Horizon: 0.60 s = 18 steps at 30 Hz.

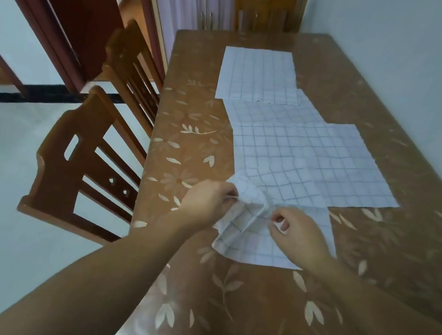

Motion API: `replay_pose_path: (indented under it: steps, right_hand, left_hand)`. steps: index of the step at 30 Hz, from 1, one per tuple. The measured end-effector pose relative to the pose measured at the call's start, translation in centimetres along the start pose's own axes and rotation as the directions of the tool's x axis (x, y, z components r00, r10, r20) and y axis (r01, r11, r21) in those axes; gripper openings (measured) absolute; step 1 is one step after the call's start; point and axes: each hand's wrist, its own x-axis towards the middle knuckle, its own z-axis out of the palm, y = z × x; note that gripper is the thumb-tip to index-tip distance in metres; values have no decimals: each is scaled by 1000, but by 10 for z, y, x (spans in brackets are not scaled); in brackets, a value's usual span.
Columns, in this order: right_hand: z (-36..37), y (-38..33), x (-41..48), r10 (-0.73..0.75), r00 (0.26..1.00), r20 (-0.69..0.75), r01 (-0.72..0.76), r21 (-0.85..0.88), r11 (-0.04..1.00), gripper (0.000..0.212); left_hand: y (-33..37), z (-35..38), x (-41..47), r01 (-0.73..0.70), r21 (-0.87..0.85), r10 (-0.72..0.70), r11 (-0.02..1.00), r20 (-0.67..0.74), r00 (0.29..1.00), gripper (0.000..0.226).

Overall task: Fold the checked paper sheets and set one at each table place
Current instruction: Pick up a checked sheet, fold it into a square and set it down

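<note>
The nearest checked sheet (257,246) is found on the near half of the desk (222,309), with its left part bunched up and lifted off the surface. The crumpled part is pinched by the curled fingers (229,194) of the left hand (206,200). A raised crease near the sheet's middle is pinched between thumb and forefinger of the right hand (301,235). Just beyond, a second sheet (275,138) is spread flat; which of the two lies on top where they meet cannot be told. A third sheet (356,163) is laid to the right, overlapping the second, and a fourth sheet (258,73) is laid flat towards the far end. A near chair (81,164) and a far chair (134,70) are stood along the desk's left side.
</note>
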Motion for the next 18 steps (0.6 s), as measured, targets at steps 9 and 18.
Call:
replay_pose_path:
  steps: [9, 18]
  right_hand:
    - [-88, -65, 17, -157, 985, 78, 163, -87, 983, 54]
    - [-125, -69, -1, -201, 980, -13, 198, -122, 973, 47]
  left_hand:
    - [73, -110, 1, -293, 158, 302, 943, -41, 952, 14]
    - [108, -181, -25, -249, 115, 264, 962, -139, 955, 10]
